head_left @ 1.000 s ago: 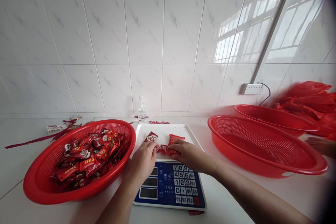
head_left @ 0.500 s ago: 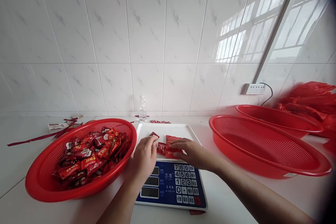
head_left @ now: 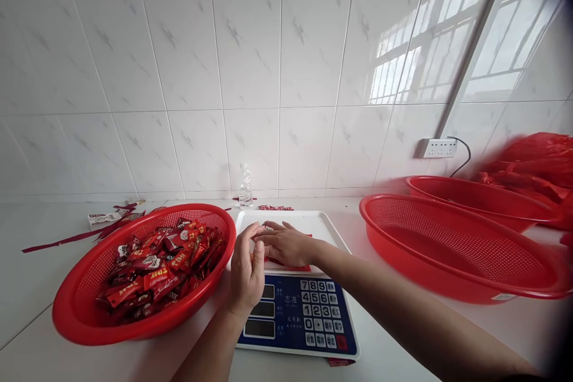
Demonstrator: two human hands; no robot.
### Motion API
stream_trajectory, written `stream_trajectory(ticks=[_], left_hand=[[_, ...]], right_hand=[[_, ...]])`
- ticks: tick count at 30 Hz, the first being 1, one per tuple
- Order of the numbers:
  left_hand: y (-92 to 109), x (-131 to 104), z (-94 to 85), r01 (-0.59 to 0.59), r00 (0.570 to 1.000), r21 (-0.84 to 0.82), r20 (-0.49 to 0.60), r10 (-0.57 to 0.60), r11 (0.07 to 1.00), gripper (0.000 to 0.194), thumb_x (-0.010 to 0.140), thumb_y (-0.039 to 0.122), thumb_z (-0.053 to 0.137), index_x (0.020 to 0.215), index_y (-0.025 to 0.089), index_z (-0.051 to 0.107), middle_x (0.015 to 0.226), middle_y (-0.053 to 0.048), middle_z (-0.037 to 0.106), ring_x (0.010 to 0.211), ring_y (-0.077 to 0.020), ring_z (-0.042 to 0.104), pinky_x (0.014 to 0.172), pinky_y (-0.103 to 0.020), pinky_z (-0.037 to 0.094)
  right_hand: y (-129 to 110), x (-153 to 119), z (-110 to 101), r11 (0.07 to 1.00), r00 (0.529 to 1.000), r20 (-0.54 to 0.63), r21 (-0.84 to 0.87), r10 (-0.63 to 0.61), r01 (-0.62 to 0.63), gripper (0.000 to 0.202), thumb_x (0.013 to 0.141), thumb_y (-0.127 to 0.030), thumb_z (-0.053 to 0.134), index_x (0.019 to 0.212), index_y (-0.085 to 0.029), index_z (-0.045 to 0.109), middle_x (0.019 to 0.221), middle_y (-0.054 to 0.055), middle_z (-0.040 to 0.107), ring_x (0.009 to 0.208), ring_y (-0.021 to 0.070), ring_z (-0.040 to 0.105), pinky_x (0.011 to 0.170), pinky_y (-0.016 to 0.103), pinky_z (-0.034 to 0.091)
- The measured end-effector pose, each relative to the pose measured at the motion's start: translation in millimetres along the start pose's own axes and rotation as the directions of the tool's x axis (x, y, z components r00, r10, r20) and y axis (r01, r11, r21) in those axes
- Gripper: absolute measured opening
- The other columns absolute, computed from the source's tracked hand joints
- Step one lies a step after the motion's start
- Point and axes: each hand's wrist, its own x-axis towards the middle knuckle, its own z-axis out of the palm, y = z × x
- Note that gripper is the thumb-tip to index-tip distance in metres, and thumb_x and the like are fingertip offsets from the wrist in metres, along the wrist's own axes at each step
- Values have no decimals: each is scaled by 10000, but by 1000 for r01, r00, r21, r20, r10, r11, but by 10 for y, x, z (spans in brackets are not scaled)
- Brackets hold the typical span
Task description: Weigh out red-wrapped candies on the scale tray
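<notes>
Red candy packets (head_left: 295, 265) lie on the white tray of a digital scale (head_left: 319, 224), mostly covered by my hands. My right hand (head_left: 282, 245) is over the packets, palm down, its fingers spread and pointing left. At the tray's left side, my left hand (head_left: 249, 264) is upright and slightly cupped, thumb apart from the fingers, close against the right fingertips. No packet shows in its grasp. Left of the scale, a red perforated basket (head_left: 80, 304) holds many wrapped red candies (head_left: 156, 274).
Two red baskets (head_left: 447, 245) (head_left: 483, 197) stand at the right, with red plastic bags (head_left: 532, 161) behind. A clear bottle (head_left: 246, 186) is behind the scale. Ribbon strips (head_left: 58, 243) and a small box (head_left: 102, 220) lie at the back left. A socket strip (head_left: 439, 148) is on the wall.
My right hand has moved left over the packets, toward my left hand. The packets that showed between the hands are now mostly hidden. The view has shifted slightly.
</notes>
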Motion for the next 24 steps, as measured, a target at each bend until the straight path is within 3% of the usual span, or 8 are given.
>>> stream_trajectory(ticks=[5,10,14,19,21,24], left_hand=[[-17,0,-7,13,999,-39,-42,-15,999,308,995,338,307,1234,194,435,1138,-125,604,1111,-211,567,967,-420,451],[7,-13,-4,0,997,-88,-77,-7,996,351,996,388,272,1241,197,435,1111,-123,608,1059,-202,581,912,-400,477],[22,-17,-7,-53,990,-84,-137,41,995,376,993,419,251,1212,194,460,1090,-123,606,1047,-206,582,902,-401,474],[8,-17,-6,-68,985,-94,-166,52,993,387,991,432,251,1187,186,475,1108,-124,592,1053,-206,576,920,-393,462],[-1,-15,-5,-69,985,-97,-163,53,993,381,993,425,250,1209,192,463,1101,-117,593,1054,-200,574,922,-387,464],[-6,-15,-6,-55,987,-88,-158,41,995,379,995,420,248,1226,196,448,1083,-113,599,1039,-194,578,906,-379,472]], right_hand=[[345,-55,-43,990,989,-54,-25,140,-142,513,964,-495,264,1353,-254,496,1427,70,471,1346,275,351,1087,537,259],[553,-244,-97,971,968,-104,-60,226,-233,488,962,-437,284,1279,-206,574,1369,119,527,1284,309,434,1039,556,325],[406,-302,-129,977,975,-115,-75,190,-199,468,962,-465,295,1187,-248,644,1377,77,525,1343,296,360,1081,528,291],[8,-265,-73,1000,1000,-30,22,-8,8,502,940,-575,300,1196,-304,636,1518,-1,329,1430,279,158,1135,499,206],[-66,-219,-30,997,998,11,53,-54,53,498,939,-577,304,1226,-310,612,1516,-6,334,1436,286,122,1140,521,175],[-24,-132,18,1000,999,37,4,-5,5,544,954,-563,246,1249,-272,598,1473,20,410,1435,294,123,1140,519,176]])
